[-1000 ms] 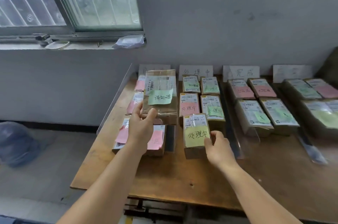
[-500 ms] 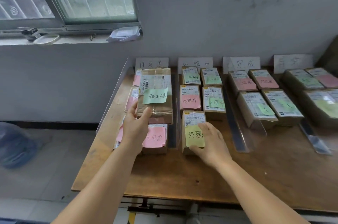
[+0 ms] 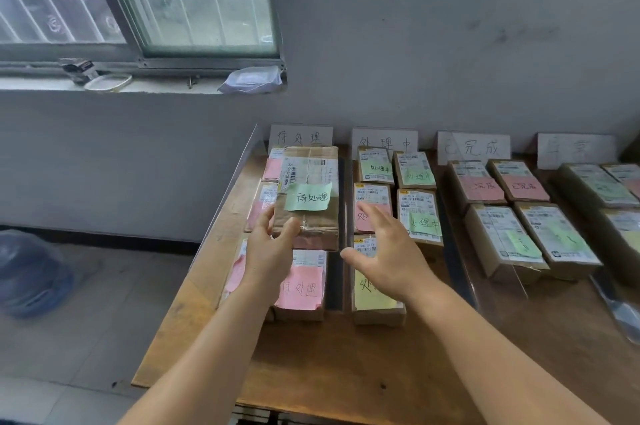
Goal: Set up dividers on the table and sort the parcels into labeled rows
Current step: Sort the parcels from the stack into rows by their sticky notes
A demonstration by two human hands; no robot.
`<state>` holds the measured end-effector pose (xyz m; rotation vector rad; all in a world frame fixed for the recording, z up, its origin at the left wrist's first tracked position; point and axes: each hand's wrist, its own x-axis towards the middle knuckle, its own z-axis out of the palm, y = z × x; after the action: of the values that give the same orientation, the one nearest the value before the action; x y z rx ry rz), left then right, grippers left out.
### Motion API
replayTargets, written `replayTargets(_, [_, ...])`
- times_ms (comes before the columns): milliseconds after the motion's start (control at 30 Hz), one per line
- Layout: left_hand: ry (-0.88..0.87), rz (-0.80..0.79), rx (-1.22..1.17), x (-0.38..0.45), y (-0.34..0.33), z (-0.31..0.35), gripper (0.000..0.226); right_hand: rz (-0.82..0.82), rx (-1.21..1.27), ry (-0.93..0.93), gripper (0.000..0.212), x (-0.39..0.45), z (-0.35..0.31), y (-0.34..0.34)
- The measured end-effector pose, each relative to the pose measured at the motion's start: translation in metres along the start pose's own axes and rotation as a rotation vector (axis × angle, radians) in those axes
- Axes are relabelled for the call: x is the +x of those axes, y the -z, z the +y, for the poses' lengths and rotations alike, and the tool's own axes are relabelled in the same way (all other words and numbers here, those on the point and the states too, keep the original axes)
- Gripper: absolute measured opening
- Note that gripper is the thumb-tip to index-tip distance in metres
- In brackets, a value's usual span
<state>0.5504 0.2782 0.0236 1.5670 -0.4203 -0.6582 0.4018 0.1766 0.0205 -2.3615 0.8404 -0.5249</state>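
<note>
A large brown parcel (image 3: 311,192) with a green note lies on top of smaller parcels in the leftmost row. My left hand (image 3: 270,251) grips its near left corner, thumb on top. My right hand (image 3: 384,251) hovers with spread fingers above the second row, over a pink-noted parcel (image 3: 370,202) and a yellow-noted parcel (image 3: 375,296), holding nothing. Clear dividers (image 3: 346,234) stand between the rows on the wooden table (image 3: 346,372). White label cards (image 3: 300,138) lean on the wall behind each row.
Two more rows of noted parcels (image 3: 498,237) fill the right side, with a clear divider (image 3: 616,306) beside them. The table's left edge (image 3: 180,296) borders open floor holding a blue bag (image 3: 31,275). A window sill with small items runs upper left.
My right hand has lifted off the yellow-noted parcel and moved up and left, fingers spread. My left hand stays on the big parcel, which now lies lower on the leftmost row.
</note>
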Motion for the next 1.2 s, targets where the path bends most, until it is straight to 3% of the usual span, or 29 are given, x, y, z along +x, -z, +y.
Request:
replayTargets(233, [-0.049,0.087,0.047,0.037,0.002,0.019,0.035,-0.098,0.195,-0.016,0.076,0.065,-0.036,-0.015])
replayTargets(500, [0.002,0.171,0.203,0.098,0.002,0.033,0.015,-0.144,0.224,-0.075,0.073,0.132,-0.035,-0.036])
replayTargets(933, [0.098,0.263,0.491,0.124,0.021,0.009,0.028,-0.207,0.130,-0.042,0.063,0.147,-0.030,-0.078])
replayTargets(1200, [0.149,0.194,0.711,0.119,0.028,-0.001,0.022,-0.258,0.078,-0.072,0.057,0.139,-0.031,-0.088])
